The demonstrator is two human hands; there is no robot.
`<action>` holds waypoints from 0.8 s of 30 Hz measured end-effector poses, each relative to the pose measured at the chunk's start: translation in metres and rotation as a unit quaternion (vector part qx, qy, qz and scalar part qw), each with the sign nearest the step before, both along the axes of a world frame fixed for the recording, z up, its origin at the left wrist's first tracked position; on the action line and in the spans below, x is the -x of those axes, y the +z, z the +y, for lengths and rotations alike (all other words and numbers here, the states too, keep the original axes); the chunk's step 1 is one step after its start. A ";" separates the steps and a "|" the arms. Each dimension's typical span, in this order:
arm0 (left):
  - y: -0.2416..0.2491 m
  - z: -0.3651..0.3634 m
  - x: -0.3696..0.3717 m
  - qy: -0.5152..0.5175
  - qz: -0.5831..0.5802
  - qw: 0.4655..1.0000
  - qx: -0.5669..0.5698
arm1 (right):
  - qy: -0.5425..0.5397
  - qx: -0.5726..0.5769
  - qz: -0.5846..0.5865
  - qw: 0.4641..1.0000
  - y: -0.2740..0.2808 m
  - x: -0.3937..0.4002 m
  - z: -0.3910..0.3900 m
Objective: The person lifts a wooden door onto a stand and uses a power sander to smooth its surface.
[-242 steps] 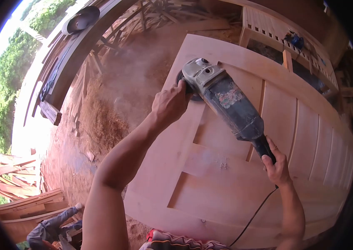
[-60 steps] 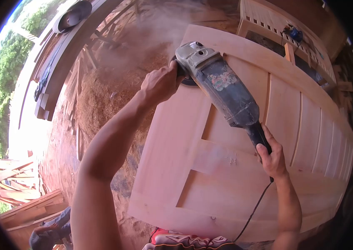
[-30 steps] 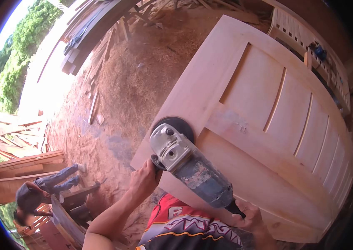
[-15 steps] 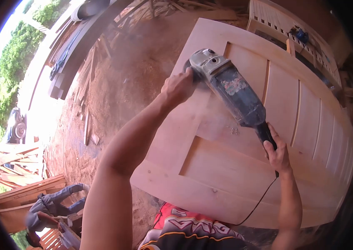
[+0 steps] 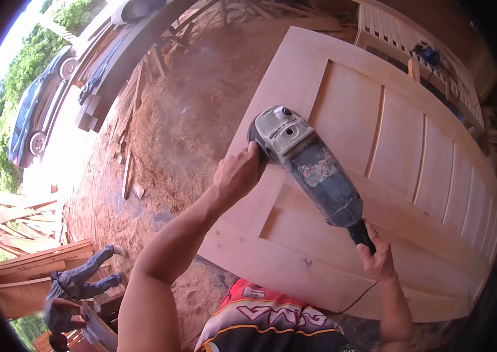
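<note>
A large grey angle grinder point(image 5: 310, 167) lies with its disc on the left stile of a pale wooden panelled door point(image 5: 413, 176). My left hand point(image 5: 238, 175) grips the grinder's side handle by the head. My right hand point(image 5: 374, 258) holds the black rear grip, where the black cord point(image 5: 357, 299) leaves it. The disc itself is mostly hidden under the grinder's head. Fine dust hangs in the air to the left of the door.
Sawdust covers the red ground point(image 5: 166, 146) left of the door. Planks point(image 5: 31, 270) are stacked at lower left, where another person point(image 5: 75, 287) bends over. A slatted wooden frame point(image 5: 413, 44) stands behind the door. A dark car point(image 5: 37, 111) is parked at upper left.
The grinder has slid back toward me along the door's left stile since half a second ago. Both hands keep their grip. The view has shifted and a car has come into sight.
</note>
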State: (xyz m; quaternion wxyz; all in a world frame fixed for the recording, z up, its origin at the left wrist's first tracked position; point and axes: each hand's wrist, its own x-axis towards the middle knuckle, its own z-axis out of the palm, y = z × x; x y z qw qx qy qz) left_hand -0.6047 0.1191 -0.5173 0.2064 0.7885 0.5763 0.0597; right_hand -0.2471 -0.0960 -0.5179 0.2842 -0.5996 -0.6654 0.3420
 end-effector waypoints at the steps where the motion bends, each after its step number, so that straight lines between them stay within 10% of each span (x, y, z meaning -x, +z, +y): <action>1: 0.002 -0.011 0.002 0.000 0.001 1.000 0.006 | -0.004 0.012 0.012 1.000 0.000 0.003 -0.011; 24: 0.007 -0.161 0.062 0.087 0.021 0.995 0.035 | 0.065 0.030 0.008 0.997 0.013 0.037 -0.100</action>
